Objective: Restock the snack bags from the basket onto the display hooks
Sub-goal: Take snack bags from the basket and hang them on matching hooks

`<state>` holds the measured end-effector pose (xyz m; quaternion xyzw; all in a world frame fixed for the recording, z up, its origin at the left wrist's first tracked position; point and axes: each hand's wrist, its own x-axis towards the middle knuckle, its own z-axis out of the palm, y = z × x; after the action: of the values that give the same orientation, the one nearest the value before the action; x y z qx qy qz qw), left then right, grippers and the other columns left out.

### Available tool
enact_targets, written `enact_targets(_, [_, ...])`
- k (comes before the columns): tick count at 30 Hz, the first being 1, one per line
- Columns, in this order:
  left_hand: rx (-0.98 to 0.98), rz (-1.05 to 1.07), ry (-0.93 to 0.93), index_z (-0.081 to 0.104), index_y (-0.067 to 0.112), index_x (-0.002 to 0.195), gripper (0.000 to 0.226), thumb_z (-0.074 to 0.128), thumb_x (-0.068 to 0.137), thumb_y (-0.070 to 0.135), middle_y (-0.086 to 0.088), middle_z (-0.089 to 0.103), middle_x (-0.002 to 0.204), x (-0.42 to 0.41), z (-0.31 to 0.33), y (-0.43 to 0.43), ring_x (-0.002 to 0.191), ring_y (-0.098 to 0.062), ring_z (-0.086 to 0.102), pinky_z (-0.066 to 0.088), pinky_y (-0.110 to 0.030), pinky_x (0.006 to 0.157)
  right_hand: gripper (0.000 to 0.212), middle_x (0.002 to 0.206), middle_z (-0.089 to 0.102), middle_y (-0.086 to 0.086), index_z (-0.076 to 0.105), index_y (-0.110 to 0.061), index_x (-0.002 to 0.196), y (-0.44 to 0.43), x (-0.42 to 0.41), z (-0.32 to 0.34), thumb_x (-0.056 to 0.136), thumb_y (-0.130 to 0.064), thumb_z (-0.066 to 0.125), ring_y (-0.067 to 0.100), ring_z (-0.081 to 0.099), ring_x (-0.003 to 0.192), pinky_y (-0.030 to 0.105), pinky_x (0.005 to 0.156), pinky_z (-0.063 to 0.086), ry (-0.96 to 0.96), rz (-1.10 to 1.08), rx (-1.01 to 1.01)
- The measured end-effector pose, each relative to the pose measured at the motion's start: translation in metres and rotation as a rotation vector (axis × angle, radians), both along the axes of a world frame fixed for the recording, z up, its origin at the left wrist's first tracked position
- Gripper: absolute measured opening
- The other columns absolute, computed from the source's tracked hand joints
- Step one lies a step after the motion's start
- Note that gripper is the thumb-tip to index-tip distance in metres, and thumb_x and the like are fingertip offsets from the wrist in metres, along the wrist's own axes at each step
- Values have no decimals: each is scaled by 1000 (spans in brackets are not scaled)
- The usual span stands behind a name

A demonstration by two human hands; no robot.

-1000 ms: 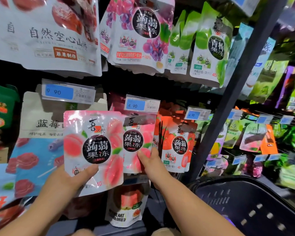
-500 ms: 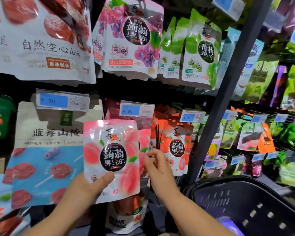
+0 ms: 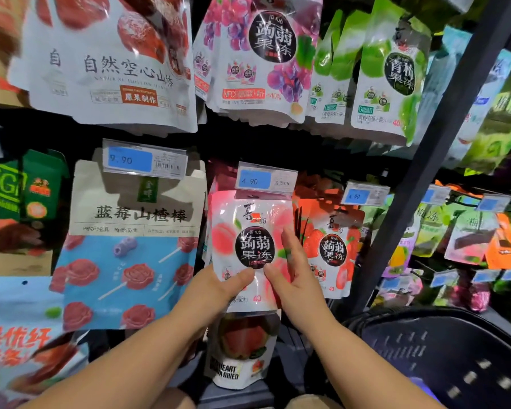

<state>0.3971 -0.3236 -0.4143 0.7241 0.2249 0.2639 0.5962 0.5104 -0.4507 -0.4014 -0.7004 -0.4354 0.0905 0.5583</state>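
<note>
Peach bag (image 3: pixel 250 231) up under the 4.90 tag (image 3: pixel 266 180); left hand (image 3: pixel 219 286) grips its lower edge, right hand (image 3: pixel 292 278) flat on front. Basket (image 3: pixel 443 358) lower right.

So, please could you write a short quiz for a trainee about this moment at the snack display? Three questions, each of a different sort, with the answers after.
1. True or false: both hands touch the pink peach jelly bag.
2. Multiple choice: which price tag hangs directly above that bag? A) 9.90 B) 4.90 C) no tag
3. Short answer: which bags hang immediately to the right of the peach bag?

Key
1. True: the left hand grips its lower part, thumb on the front, and the right hand lies on its right side.
2. B: the 4.90 tag.
3. The red strawberry jelly bags.
</note>
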Motion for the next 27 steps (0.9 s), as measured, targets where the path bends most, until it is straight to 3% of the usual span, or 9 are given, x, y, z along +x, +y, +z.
enact_targets(3, [24,27,27,71,29,91,28,72,78,54,13,75,79,5,3,1,74,-4,69,52,-28,74,65,145,24,-42,23,-65,130,5,3,2,99,-20,58,-27,20,132,2,106,21,-11,-14,-1])
enact_targets(6, [48,82,44,69,27,84,17,68,88,44,12,72,73,8,5,2,69,1,66,45,-21,65,63,141,25,-43,24,-63,130,8,4,3,100,-20,57,-34,21,122,-8,94,23,-6,-37,-13])
enact_targets(9, [104,110,88,67,27,85,23,62,90,49,12,69,77,10,7,3,79,-8,65,42,-20,63,61,139,26,-42,24,-58,135,12,6,2,99,-20,57,-29,25,121,-9,90,24,2,-61,-29])
enact_targets(13, [194,196,109,66,20,110,40,54,92,53,0,69,103,15,12,6,100,-20,62,39,-27,74,62,146,31,-30,27,-47,146,14,9,0,99,-19,57,-20,32,127,-9,90,26,40,-86,-35])
enact_targets(17, [223,316,108,44,8,127,54,56,93,49,-14,60,115,22,20,10,103,-30,56,34,-30,75,61,134,32,-37,30,-43,148,18,11,1,99,-21,59,-35,29,110,-8,89,26,42,-98,-56])
enact_targets(20, [262,328,21,29,14,137,59,59,94,39,-13,57,127,24,23,10,106,-29,54,40,-34,81,63,142,29,-32,29,-40,150,21,13,3,98,-24,60,-13,31,133,10,107,26,43,-104,-68])
enact_targets(21, [292,331,-20,22,19,144,65,60,94,37,-13,51,136,25,23,10,115,-29,52,43,-37,90,64,142,28,-32,27,-40,151,21,14,4,98,-24,60,-9,29,135,13,108,26,39,-97,-81])
enact_targets(23, [386,359,-26,12,32,153,74,58,96,36,-7,31,151,29,24,14,134,-25,37,33,-40,108,68,140,25,-33,21,-42,152,22,15,6,98,-26,59,-11,26,132,14,106,25,3,-82,-124])
enact_targets(27, [491,353,57,18,44,153,60,47,101,38,3,1,162,42,25,23,148,-21,5,13,-45,121,73,140,31,-24,10,-42,155,26,18,9,99,-33,56,-6,28,128,17,103,24,-84,-92,-225])
